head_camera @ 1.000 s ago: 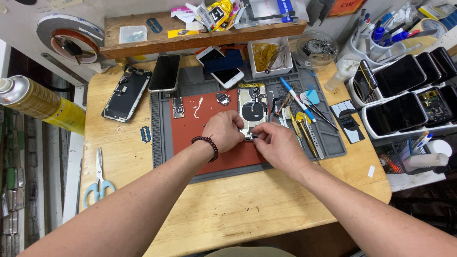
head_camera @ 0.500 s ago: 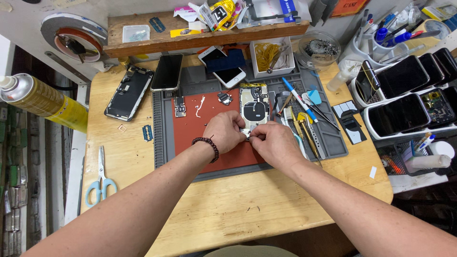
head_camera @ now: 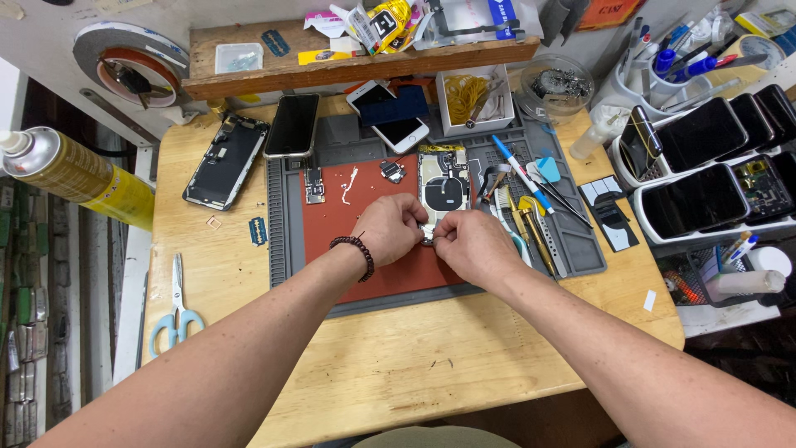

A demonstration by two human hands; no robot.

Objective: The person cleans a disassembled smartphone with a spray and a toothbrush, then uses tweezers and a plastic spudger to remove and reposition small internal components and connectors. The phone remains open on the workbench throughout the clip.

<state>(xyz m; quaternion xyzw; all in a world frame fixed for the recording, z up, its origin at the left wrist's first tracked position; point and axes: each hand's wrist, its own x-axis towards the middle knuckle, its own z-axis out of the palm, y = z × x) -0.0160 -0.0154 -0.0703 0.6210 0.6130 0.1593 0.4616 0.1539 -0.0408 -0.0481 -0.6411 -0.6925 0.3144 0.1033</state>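
**Both hands meet at the foot of the opened phone**

The phone (head_camera: 444,189) lies open on the red mat (head_camera: 348,232), long axis running 12 to 6 o'clock, its near end hidden under the fingers. The left hand (head_camera: 388,229) comes in from 8 o'clock, the right hand (head_camera: 470,245) from 4 o'clock; both are curled, fingertips pinched together at the phone's lower edge (what small part they pinch is too tiny to tell). The phone lies at 12 o'clock from the pinch, about equally near both hands. Tweezers and tools (head_camera: 531,217) lie at 3 o'clock, scissors (head_camera: 176,299) well apart at 9.
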